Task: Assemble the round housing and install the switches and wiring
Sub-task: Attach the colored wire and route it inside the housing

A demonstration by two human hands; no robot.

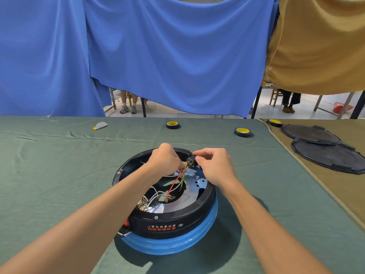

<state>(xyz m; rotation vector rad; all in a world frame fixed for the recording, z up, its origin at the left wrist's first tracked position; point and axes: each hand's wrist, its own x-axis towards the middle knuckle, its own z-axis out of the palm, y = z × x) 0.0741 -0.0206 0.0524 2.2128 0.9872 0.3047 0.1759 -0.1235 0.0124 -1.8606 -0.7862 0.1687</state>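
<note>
- Fingers (205, 154) of the right hand (215, 168): bent tight, thumb and forefinger pinching a small black switch (191, 160) from its 3 o'clock side.
- Fingers of the left hand (165, 161): curled down inside the housing at the switch's 9 o'clock, tips at the wires below it. Whether they actually pinch a wire is hidden by the knuckles.
- Housing (173, 220): round black ring, open side up, on a blue base (171, 245), mid-table on the green cloth (59, 165). Red lettering on the wall at 6 o'clock. A silvery plate (199, 184) with a central hole lies inside.
- Switch position: at the ring's 1 o'clock, against the inner wall by a notch in the rim. Seated or not, cannot tell.
- Wires (178, 181): a red and a yellow-green lead run from under the switch toward the centre, their far ends loose with bare terminals. White leads and brass tabs bunch at 7 o'clock.
- Step in hand, as judged: fitting the switch into its rim opening with the leads attached.
- Next move, as judged: press the switch squarely into the notch, with the left hand holding the leads clear so that none is trapped. The loose terminals then need connecting.
- Elsewhere: tape rolls (172, 124) at 12 to 2 o'clock beyond the housing; two black covers (327, 155) at 2 o'clock on tan cloth (347, 194); a blue drape (177, 56) behind.
</note>
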